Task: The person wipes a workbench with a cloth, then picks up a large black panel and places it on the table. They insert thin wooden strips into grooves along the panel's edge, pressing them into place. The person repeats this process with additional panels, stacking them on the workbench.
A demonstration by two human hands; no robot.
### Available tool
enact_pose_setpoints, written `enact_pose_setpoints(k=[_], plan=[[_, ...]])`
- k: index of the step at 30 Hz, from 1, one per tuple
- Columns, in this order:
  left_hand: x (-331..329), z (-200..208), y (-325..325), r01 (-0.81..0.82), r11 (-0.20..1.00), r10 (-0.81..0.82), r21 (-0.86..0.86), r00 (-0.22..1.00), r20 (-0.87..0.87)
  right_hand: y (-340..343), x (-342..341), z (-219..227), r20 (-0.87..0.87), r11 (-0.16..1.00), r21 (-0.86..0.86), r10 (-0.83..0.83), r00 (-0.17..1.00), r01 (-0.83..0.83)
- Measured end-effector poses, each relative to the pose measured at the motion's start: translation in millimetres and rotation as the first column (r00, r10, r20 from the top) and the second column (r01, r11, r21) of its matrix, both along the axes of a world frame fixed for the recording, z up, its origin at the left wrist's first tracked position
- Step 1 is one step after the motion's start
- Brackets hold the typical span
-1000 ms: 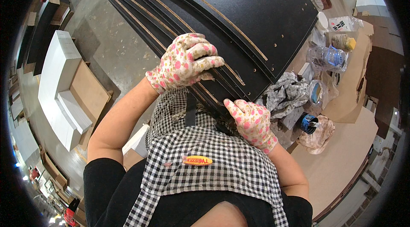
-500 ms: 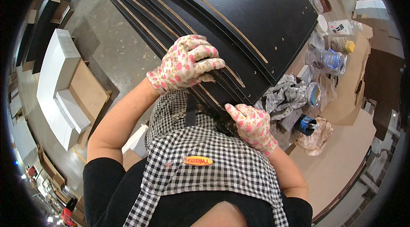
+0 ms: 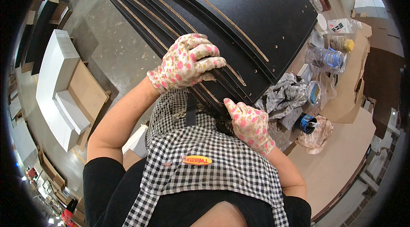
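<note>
A stack of black panels (image 3: 256, 9) with bare brown edge strips runs from the far left toward my apron. My left hand (image 3: 185, 62), in a white glove with pink flowers, curls its fingers over the long edges of the near panels and grips one. A frayed pale bit shows under its fingertips. My right hand (image 3: 250, 125), in a matching glove, is at the near end of the stack by the corner. Its fingers are bent and closed, the uppermost digit raised along the panel ends; what they hold, if anything, is hidden. Dark, smudged material lies just left of it.
Right of the stack lie crumpled plastic film (image 3: 284, 94), a clear plastic jug (image 3: 326, 59), a blue-black can (image 3: 306, 123) and a stained cloth (image 3: 316, 135) by brown boards (image 3: 341, 150). White angled panels (image 3: 57, 86) stand on the floor at left.
My right hand has shifted slightly left and its uppermost digit has risen a little along the panel ends. My left hand stays nearly where it was on the panels.
</note>
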State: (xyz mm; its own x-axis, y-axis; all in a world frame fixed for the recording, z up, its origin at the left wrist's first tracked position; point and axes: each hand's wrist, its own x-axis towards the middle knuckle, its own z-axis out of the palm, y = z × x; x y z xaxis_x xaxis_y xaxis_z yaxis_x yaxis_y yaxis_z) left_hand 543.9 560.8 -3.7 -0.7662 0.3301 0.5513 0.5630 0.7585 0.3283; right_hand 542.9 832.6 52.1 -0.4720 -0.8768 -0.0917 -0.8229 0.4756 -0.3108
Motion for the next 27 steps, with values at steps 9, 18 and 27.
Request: enact_pose_setpoints(k=[9, 18, 27], plan=[[0, -1, 0, 0.02, 0.999, -0.019, 0.038, 1.0, -0.023, 3, 13, 4, 0.045, 0.99, 0.131, -0.056, 0.997, 0.049], [1, -1, 0, 0.01, 1.0, -0.01, 0.028, 1.0, -0.024, 9, 15, -4, 0.082, 0.994, -0.016, -0.109, 0.991, 0.111], [0, -1, -1, 0.022, 0.999, -0.022, 0.03, 1.0, -0.012, 1, 12, 1, 0.024, 0.993, 0.074, -0.093, 0.995, 0.091]])
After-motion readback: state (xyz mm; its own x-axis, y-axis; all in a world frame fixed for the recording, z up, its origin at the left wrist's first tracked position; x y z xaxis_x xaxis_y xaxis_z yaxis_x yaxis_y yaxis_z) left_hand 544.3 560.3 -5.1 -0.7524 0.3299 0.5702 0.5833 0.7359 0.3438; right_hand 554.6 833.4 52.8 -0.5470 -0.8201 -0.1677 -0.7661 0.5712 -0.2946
